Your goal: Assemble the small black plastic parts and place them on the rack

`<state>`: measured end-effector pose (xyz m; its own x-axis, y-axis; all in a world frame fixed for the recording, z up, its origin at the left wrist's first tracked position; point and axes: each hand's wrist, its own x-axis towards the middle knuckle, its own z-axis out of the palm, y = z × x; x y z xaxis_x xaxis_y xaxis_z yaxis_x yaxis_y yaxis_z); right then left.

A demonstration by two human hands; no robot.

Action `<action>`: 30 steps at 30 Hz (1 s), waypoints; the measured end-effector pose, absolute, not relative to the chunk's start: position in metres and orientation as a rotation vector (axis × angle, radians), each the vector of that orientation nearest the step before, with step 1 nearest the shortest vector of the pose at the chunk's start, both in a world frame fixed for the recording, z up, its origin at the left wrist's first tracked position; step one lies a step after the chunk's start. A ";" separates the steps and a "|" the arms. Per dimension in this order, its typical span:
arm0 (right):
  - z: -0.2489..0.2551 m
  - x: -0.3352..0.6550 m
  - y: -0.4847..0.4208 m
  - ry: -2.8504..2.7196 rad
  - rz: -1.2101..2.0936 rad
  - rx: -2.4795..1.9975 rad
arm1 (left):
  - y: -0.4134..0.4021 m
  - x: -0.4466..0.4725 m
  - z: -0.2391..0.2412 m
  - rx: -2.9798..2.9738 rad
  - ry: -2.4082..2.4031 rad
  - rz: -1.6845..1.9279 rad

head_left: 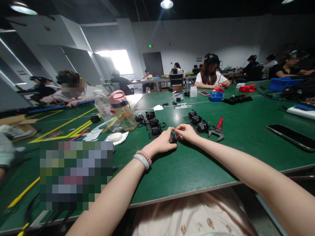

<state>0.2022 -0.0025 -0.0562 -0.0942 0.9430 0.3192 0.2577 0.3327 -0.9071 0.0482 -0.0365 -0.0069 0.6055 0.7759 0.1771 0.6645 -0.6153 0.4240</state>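
Note:
Both my hands meet on a small black part (173, 138) resting on the green table (187, 170). My left hand (163, 142), with a pale bangle and bead bracelet at the wrist, curls its fingers round the part's left side. My right hand (188, 132) pinches it from the right with thumb and fingers pressed together. Just behind lie two groups of similar black parts (154, 123) (198, 121). Red-handled pliers (218, 129) lie to the right of my right hand.
A pink-lidded bottle (123, 111) and a clear bottle (104, 108) stand at the left behind a white tissue (115, 137). A dark phone (291, 137) lies at the right. Blue bins (216, 95) and more black parts (236, 99) sit farther back. Several people work at tables around.

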 end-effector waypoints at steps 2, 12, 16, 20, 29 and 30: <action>-0.056 0.202 -0.002 -1.581 0.845 -1.123 | -0.036 0.048 -0.007 2.525 1.169 0.499; -0.056 0.202 -0.001 -1.571 0.863 -1.122 | -0.035 0.047 -0.009 2.527 1.160 0.510; -0.057 0.201 0.000 -1.515 0.894 -1.136 | -0.036 0.048 -0.007 2.510 1.166 0.510; -0.057 0.200 0.001 -1.439 0.986 -1.123 | -0.036 0.047 -0.008 2.519 1.138 0.521; -0.050 0.201 -0.002 -1.261 1.218 -1.029 | -0.036 0.046 -0.008 2.543 1.104 0.535; -0.049 0.201 -0.002 -1.251 1.229 -1.022 | -0.036 0.047 -0.008 2.543 1.108 0.529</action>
